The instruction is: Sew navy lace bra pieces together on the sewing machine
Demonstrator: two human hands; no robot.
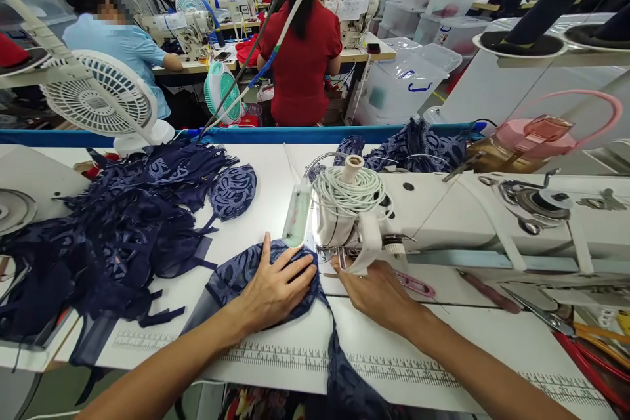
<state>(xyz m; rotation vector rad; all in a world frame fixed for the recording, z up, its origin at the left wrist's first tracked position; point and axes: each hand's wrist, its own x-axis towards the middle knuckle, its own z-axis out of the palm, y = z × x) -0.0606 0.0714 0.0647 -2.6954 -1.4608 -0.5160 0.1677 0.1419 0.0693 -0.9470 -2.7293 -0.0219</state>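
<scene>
My left hand (278, 289) lies flat with fingers spread on a navy lace garment piece (236, 272), pressing it to the white table left of the needle. A narrow part of the navy fabric (344, 367) hangs over the table's front edge. My right hand (374, 289) is closed beside the presser foot of the sewing machine (423, 203). Its fingertips are partly hidden behind the machine head, so what they pinch does not show. A coil of pale green cord (349, 190) sits on top of the head. Just behind my left fingers is a small light (297, 215).
A heap of navy garment pieces (123, 230) covers the left side, with a lace cup (233, 191) beside it. Red-handled scissors (556, 321), a seam-ripper-like tool (492, 292) and a pink clip (416, 284) lie right. A white fan (101, 95) stands behind; people sew beyond.
</scene>
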